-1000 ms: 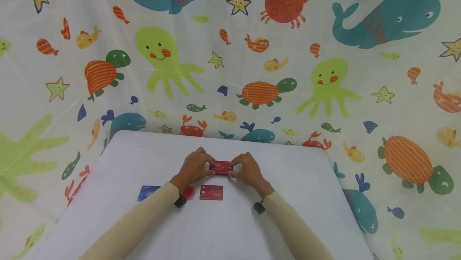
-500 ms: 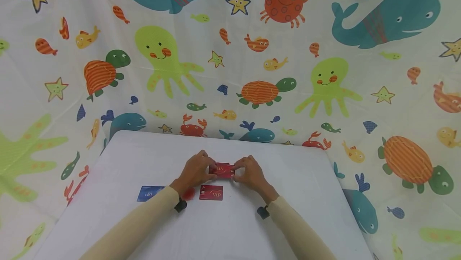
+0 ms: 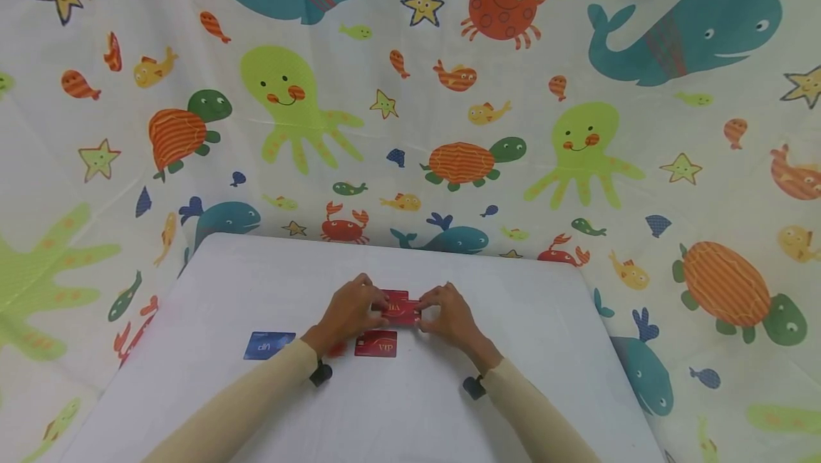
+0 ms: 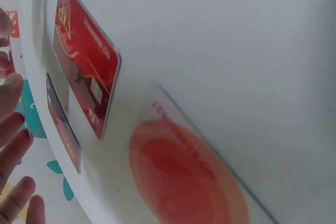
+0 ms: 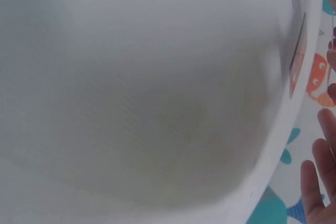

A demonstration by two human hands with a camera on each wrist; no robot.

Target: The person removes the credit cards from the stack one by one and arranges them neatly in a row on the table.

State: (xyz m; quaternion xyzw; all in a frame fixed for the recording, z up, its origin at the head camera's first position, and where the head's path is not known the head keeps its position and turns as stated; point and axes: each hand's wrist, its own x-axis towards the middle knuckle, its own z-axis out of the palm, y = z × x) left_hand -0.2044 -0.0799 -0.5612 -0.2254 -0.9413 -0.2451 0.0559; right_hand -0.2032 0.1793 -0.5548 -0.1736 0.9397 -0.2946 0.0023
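- Left hand (image 3: 347, 312): clamped on the left edge of the held red card (image 3: 403, 314), thumb at the near side and fingers at the far side.
- Right hand (image 3: 452, 318): clamped on the right edge of the same card, thumb and fingers likewise opposed.
- Held red card: located between the two hands, above the table (image 3: 532, 349), nearer the table's far edge than the lower border of the head view. In the left wrist view, only a narrow strip of it shows between the fingers.
- Far red card (image 3: 396, 294): flat on the table, on the far-edge side of the held red card, which covers part of it in the head view.
- Near red card (image 3: 375, 344): flat on the table, on the side away from the far edge. VIP lettering and a pale chip are visible in the left wrist view.
- White card (image 4: 191, 174): flat on the table, to the left of the near red card. It bears a red circular print; the left wrist covers part of it in the head view.
- Blue card (image 3: 268, 345): flat on the table, toward the left edge, just beside the left sleeve (image 3: 246, 395).
- Curtain (image 3: 385, 228): printed with sea animals, behind the table's far edge.
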